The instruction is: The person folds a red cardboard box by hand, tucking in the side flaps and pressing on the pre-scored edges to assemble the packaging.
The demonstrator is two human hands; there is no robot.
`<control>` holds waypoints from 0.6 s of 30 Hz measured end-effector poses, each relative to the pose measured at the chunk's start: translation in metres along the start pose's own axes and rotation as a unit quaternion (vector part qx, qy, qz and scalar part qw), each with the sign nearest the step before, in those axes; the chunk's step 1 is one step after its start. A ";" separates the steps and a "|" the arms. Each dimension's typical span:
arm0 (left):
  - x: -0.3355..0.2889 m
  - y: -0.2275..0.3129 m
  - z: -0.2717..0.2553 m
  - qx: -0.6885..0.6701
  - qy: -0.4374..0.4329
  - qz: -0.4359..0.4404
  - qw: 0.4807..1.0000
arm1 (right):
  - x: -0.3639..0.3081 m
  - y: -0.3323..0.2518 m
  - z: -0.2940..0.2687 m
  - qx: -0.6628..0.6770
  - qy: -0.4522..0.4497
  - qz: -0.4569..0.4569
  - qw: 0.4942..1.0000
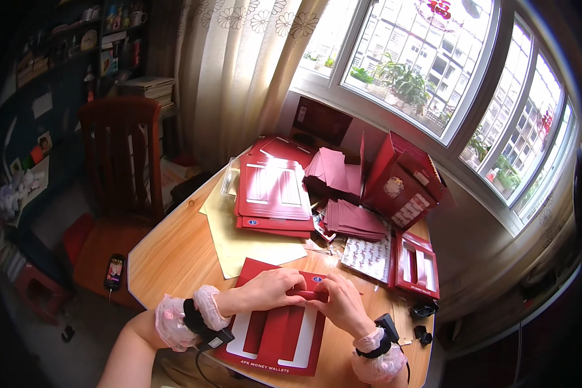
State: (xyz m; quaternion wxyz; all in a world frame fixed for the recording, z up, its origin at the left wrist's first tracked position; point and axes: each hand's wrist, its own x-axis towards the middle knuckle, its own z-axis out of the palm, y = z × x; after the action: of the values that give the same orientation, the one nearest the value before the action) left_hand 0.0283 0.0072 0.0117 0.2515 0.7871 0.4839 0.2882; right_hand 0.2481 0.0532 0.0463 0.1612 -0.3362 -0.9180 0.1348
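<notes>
Strip (312, 295), red, over the card (277, 335) at six o'clock, is pinched by left hand (270, 290) and right hand (344, 304); creasing could be caused by uneven pressure.

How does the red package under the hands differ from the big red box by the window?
The red package lies low on the table; the big red box stands taller. The left hand and right hand touch the package; neither touches the box. Both are red with pale patches.
</notes>
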 end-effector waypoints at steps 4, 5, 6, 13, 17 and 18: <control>0.000 -0.007 0.008 -0.023 0.007 0.006 1.000 | 0.001 0.003 0.007 -0.006 0.030 -0.015 0.999; 0.000 -0.009 0.010 -0.023 0.007 0.005 1.000 | 0.001 0.006 0.010 -0.005 0.029 -0.015 0.999; 0.000 -0.011 0.012 -0.023 0.007 0.003 1.000 | 0.001 0.010 0.014 0.011 0.022 0.002 1.000; -0.001 -0.010 0.015 0.000 0.019 -0.025 0.999 | 0.001 0.019 0.024 0.083 0.013 0.084 0.993; -0.002 -0.014 0.017 0.044 0.040 -0.001 0.998 | 0.002 0.014 0.026 0.091 0.000 0.121 0.988; -0.002 -0.014 0.017 0.032 0.036 -0.003 0.999 | 0.002 0.015 0.026 0.101 -0.007 0.117 0.988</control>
State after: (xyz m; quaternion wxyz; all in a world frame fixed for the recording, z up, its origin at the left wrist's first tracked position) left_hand 0.0308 0.0086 -0.0106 0.2094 0.7820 0.5044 0.3003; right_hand 0.2449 0.0620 0.0173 0.1705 -0.4227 -0.8551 0.2470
